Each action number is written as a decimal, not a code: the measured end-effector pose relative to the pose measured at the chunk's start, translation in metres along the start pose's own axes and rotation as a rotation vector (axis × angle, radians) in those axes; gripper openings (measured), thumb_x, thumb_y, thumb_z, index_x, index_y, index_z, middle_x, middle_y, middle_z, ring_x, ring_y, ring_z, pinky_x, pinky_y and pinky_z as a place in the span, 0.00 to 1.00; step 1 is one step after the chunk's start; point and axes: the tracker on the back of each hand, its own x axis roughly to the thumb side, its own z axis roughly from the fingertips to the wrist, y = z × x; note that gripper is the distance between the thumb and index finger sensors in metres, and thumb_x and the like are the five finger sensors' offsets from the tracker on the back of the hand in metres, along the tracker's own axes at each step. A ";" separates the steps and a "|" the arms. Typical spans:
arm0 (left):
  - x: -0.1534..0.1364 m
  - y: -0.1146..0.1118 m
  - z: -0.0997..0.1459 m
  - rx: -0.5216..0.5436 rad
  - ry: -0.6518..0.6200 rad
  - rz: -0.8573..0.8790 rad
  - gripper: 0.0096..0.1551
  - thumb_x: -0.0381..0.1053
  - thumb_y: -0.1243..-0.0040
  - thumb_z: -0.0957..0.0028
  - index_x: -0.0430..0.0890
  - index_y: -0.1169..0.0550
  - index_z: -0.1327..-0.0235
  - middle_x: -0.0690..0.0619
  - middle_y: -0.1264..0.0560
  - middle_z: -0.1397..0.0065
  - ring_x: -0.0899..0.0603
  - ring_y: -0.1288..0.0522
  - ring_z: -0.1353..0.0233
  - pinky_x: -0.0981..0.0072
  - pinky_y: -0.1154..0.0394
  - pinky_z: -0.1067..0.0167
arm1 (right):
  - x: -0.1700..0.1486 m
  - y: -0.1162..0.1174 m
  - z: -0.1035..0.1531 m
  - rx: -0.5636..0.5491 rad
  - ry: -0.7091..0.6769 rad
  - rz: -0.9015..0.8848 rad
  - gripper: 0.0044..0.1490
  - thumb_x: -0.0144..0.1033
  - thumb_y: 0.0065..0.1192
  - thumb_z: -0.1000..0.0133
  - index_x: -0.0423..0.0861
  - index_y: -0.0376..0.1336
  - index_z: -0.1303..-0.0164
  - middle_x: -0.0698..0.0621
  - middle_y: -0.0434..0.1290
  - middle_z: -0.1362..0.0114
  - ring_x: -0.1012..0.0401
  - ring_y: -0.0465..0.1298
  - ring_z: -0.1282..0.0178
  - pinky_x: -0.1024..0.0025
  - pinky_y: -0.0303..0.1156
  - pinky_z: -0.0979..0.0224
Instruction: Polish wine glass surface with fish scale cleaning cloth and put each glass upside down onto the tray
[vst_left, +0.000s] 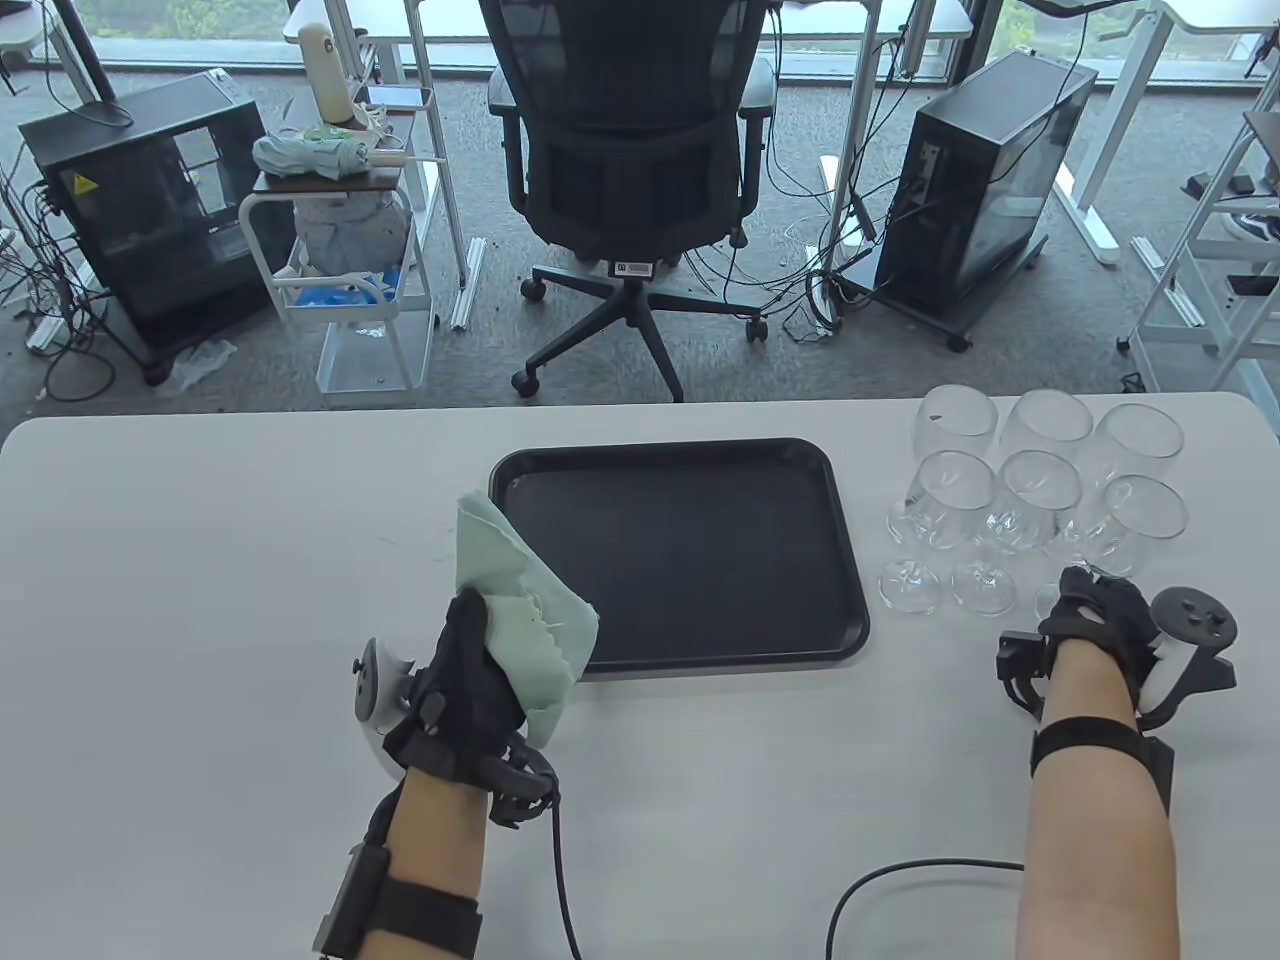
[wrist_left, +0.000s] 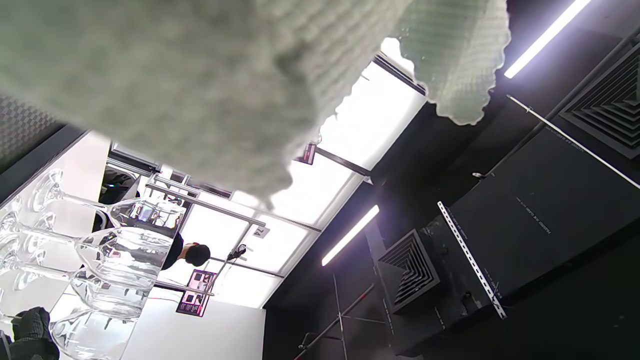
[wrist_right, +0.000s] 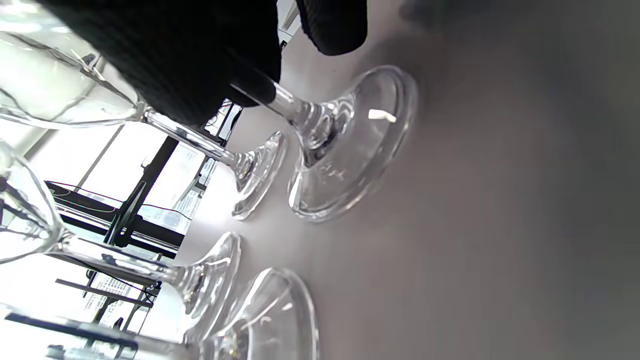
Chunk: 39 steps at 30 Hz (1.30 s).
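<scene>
Left hand grips the pale green fish scale cloth, fingers curled round it, holding it up off the white counter just over the tray's near-left corner. The black tray sits mid-counter. Further right, six wine glasses stand upright in two rows of three, packed close. Right hand is at the front-right glass, fingers curled round its stem, its foot on the counter.
</scene>
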 end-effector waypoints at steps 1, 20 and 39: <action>0.000 0.000 0.000 -0.002 0.000 0.002 0.35 0.68 0.63 0.36 0.64 0.50 0.16 0.53 0.54 0.10 0.34 0.55 0.12 0.25 0.57 0.23 | -0.002 -0.004 0.001 0.003 -0.006 -0.022 0.29 0.49 0.73 0.46 0.58 0.66 0.34 0.39 0.58 0.17 0.37 0.44 0.19 0.37 0.39 0.27; 0.000 -0.010 0.003 -0.038 -0.011 0.015 0.35 0.68 0.63 0.36 0.64 0.50 0.16 0.53 0.53 0.10 0.34 0.54 0.12 0.25 0.57 0.23 | 0.094 -0.049 0.203 0.027 -1.265 0.066 0.31 0.43 0.68 0.42 0.63 0.61 0.28 0.50 0.73 0.30 0.49 0.65 0.22 0.40 0.63 0.26; 0.025 -0.053 -0.003 -0.242 -0.090 -0.549 0.36 0.68 0.59 0.38 0.64 0.45 0.16 0.60 0.58 0.09 0.39 0.70 0.13 0.26 0.71 0.25 | 0.038 0.093 0.319 0.109 -1.678 0.637 0.30 0.41 0.74 0.47 0.61 0.67 0.32 0.50 0.76 0.33 0.50 0.69 0.26 0.49 0.70 0.32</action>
